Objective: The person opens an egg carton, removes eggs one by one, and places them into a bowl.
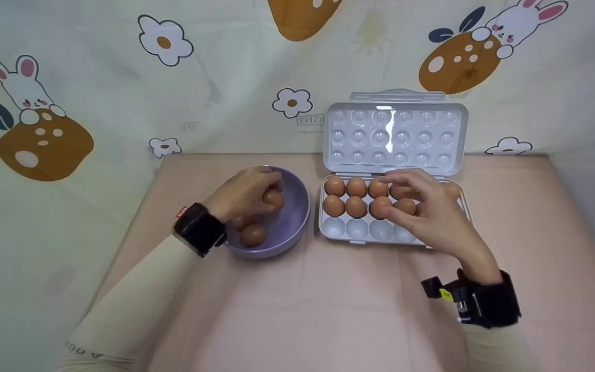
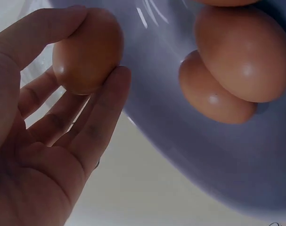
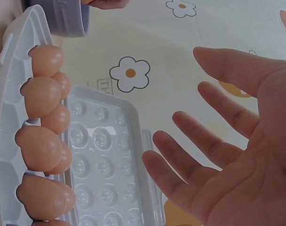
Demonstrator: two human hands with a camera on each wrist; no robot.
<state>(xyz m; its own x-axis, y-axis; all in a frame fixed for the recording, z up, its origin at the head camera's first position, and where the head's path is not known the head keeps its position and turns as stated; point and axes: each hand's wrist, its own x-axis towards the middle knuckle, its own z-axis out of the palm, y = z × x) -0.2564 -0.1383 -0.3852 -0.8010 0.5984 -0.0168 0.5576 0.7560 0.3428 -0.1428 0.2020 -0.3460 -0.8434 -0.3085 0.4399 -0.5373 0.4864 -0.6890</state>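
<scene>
My left hand [image 1: 246,194] pinches a brown egg [image 2: 88,52] between thumb and fingertips, over the purple bowl [image 1: 301,227]. Inside the bowl lie more brown eggs [image 1: 253,235]; the left wrist view shows one egg [image 2: 246,54] overlapping another. My right hand [image 1: 432,209] hovers above the egg box [image 1: 321,227] with its fingers spread apart, holding nothing, as the right wrist view shows. Brown eggs [image 1: 356,206] stand in the box's back and middle rows. Bare white cups [image 1: 357,229] show in the front row, whose right end the right hand partly hides.
The box's clear-dimpled lid [image 1: 395,137] stands raised at the back, near the patterned cloth backdrop [image 1: 235,77]. A pinkish tabletop [image 1: 297,315] stretches in front of the bowl and box. Each wrist wears a black camera strap [image 1: 199,230].
</scene>
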